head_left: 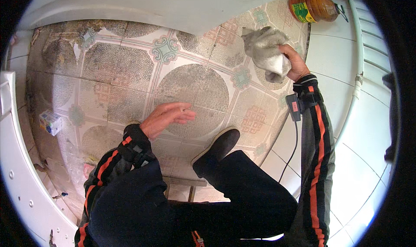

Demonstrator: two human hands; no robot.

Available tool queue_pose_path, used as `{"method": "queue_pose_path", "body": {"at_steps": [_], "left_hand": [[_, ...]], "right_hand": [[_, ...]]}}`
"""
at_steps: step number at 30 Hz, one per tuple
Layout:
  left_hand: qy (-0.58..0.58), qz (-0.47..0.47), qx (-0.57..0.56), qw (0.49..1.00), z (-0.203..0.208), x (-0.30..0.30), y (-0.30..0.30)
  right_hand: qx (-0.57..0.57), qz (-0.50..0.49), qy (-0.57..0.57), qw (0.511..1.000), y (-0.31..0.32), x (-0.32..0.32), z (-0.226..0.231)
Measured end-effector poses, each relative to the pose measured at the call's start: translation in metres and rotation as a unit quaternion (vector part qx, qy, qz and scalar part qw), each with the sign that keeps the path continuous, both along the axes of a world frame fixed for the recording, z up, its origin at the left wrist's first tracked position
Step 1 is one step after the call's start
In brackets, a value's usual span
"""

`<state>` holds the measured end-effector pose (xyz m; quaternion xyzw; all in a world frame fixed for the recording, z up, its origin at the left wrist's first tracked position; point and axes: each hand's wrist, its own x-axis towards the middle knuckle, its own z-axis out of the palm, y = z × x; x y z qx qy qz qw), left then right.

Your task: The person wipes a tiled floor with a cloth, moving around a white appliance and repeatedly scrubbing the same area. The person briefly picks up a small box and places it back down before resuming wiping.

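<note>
Right grip (296,65) was clenched round a grey cloth (264,47), bunched presumably for firm purchase; left grip (167,117), empty, hung loosely curled over tiled floor (195,84).

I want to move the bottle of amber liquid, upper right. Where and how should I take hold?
Probably by the handle loop at the narrow end of the bottle, coming from your right: that end points right, the loop projects from it, and the body looks broad to span.
</note>
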<state>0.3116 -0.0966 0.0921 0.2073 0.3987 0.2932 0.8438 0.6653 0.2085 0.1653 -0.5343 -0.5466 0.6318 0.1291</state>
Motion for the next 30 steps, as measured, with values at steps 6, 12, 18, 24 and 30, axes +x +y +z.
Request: {"method": "queue_pose_path", "body": {"at_steps": [6, 12, 18, 24, 30], "left_hand": [[0.041, -0.003, -0.013, 0.999, -0.01, 0.007, -0.007], [0.089, 0.041, 0.002, 0.995, -0.024, 0.001, -0.022], [0.115, 0.038, -0.025, 0.992, -0.023, 0.007, -0.024], [0.115, -0.006, 0.014, 0.993, -0.025, 0.014, -0.026], [0.201, 0.006, -0.005, 0.98, -0.028, 0.001, -0.034]], "right_hand": [[0.306, -0.074, -0.307, 0.898, 0.024, -0.023, -0.017], [0.417, -0.017, -0.425, 0.803, -0.03, -0.112, -0.135], [0.55, 0.043, -0.279, 0.786, -0.101, -0.102, -0.167], [0.554, 0.129, -0.259, 0.78, -0.139, -0.102, -0.14], [0.494, -0.033, -0.353, 0.794, -0.025, -0.105, -0.162]]}}
